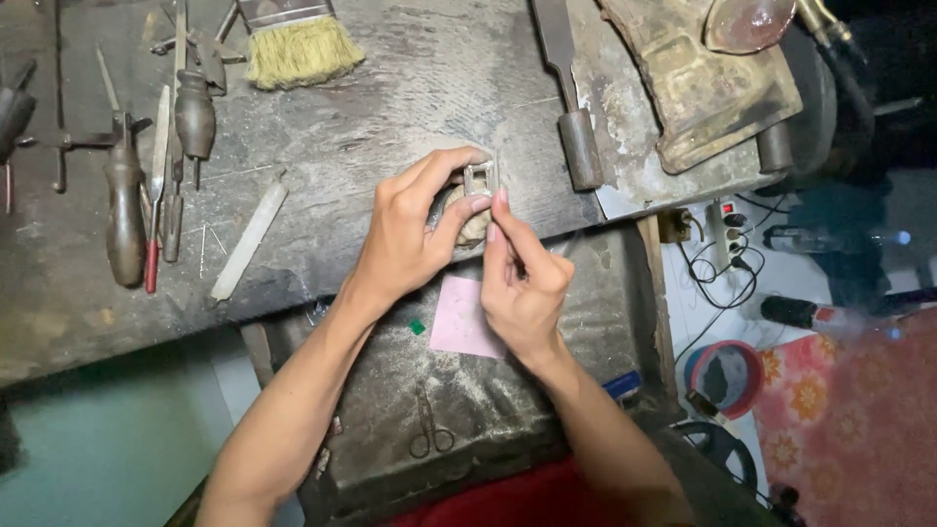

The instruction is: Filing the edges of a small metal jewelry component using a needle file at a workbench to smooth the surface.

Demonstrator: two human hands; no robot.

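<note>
My left hand [410, 229] grips a small square metal frame piece [480, 179] against a worn wooden bench peg [472, 226] at the edge of the dark workbench [390, 88]. Thumb and fingers pinch the piece from the left. My right hand [522, 278] sits just right of it, fingers pressed together with the index tip touching the piece's lower right corner. Whether the right hand holds a thin tool, I cannot tell. A pink paper square [461, 317] lies below the hands on the grey tray [586, 293].
Files, gravers and wooden-handled tools [127, 210] lie at the bench's left, a bristle brush [298, 44] at the top, a flat white file [250, 239] nearby. A metal block [698, 88] stands top right. Small scissors [429, 429] and a green chip [417, 326] rest on the tray.
</note>
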